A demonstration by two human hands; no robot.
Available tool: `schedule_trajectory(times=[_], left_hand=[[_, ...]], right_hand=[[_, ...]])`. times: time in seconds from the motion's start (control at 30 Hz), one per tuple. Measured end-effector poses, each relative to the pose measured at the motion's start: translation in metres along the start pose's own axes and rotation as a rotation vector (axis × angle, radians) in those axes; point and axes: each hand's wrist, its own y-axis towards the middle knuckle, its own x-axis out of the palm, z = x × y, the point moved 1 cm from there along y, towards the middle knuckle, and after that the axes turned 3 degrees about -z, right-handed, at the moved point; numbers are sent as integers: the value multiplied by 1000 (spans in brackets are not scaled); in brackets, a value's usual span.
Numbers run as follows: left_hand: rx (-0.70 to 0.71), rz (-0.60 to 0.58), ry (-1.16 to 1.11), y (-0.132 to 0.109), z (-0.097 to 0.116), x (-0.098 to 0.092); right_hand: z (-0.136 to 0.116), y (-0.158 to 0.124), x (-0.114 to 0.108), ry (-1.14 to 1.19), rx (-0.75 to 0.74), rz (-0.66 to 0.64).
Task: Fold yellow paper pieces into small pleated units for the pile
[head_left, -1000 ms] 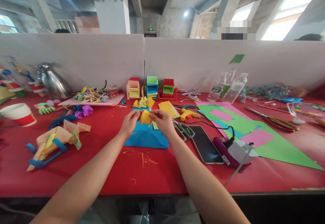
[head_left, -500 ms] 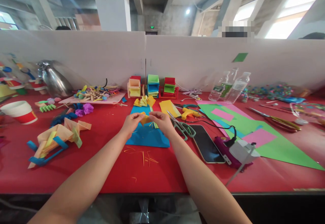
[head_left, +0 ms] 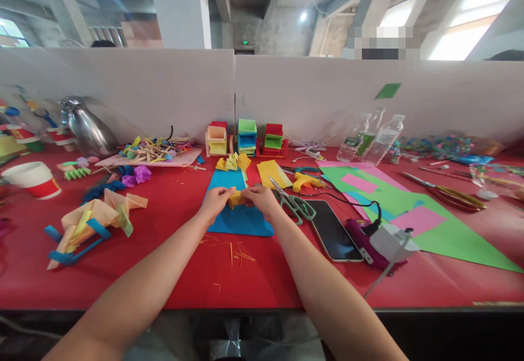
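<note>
Between my two hands is a small piece of folded yellow paper (head_left: pixel 235 199). My left hand (head_left: pixel 215 204) pinches its left side, and my right hand (head_left: pixel 262 200) grips the right side with curled fingers. Both hands are over a blue sheet of paper (head_left: pixel 241 224) lying on the red table. Crumpled or folded yellow paper pieces (head_left: pixel 233 161) sit at the sheet's far end. Flat yellow paper (head_left: pixel 273 175) lies just beyond my right hand. Beside that hand rest green-handled scissors (head_left: pixel 295 206), partly hidden by the wrist. Thin yellow paper scraps (head_left: pixel 237 253) are scattered nearer the table edge.
Right of the scissors are a phone (head_left: pixel 333 230), a yellow glue gun (head_left: pixel 307 181) and a purple power strip (head_left: pixel 370 241). Green paper (head_left: pixel 442 230) spreads farther right. Folded-paper figures (head_left: pixel 88 222) and a paper cup (head_left: pixel 35 181) stand left. Small stacked paper boxes (head_left: pixel 246 137) line the back.
My hands have lowered slightly toward the blue sheet with the yellow paper. My right fingers have curled further around its edge.
</note>
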Motion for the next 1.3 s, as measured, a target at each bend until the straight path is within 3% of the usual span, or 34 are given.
schedule_trajectory(times=[0.27,0.53,0.73,1.1,1.3], left_hand=[[61,-15,149,0,4,0],[223,-19,233,1,10,-6],[416,-197,316,-1,25,-14],[436,-205,412,-1,27,-17],[421,-302,411,0,26,-25]], right_hand=[[-1,0,1,-1,27,28],[3,3,3,-58,-6,61],[7,6,3,-117,-79,77],[1,5,-7,-251,-277,-58],[2,7,-11,-319,-347,-85]])
